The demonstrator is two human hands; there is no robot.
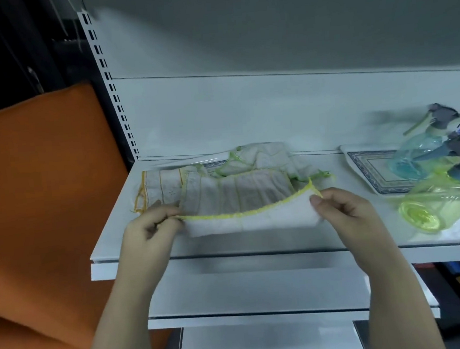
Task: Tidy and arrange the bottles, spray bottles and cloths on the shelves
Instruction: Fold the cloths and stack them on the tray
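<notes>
I pinch the yellow-edged cloth [251, 221] at both ends, left hand [150, 228] and right hand [343, 209], its long edge stretched side to side above the front of the shelf [110, 251] (the other cloths [223, 180] lie just behind it), neither hand nearer

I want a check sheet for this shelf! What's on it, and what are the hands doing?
Surface: white shelf, holding everything below.
Job's things: yellow-edged cloth stretched between both hands; crumpled cloths piled behind it; green spray bottle lying on its side; blue spray bottle on the tray.
Clutter: patterned tray at the right.
Hands: left hand and right hand each pinch an end of the yellow-edged cloth.
Cables: nothing seen.
Surroundings: orange fabric at left; lower shelves below.
</notes>
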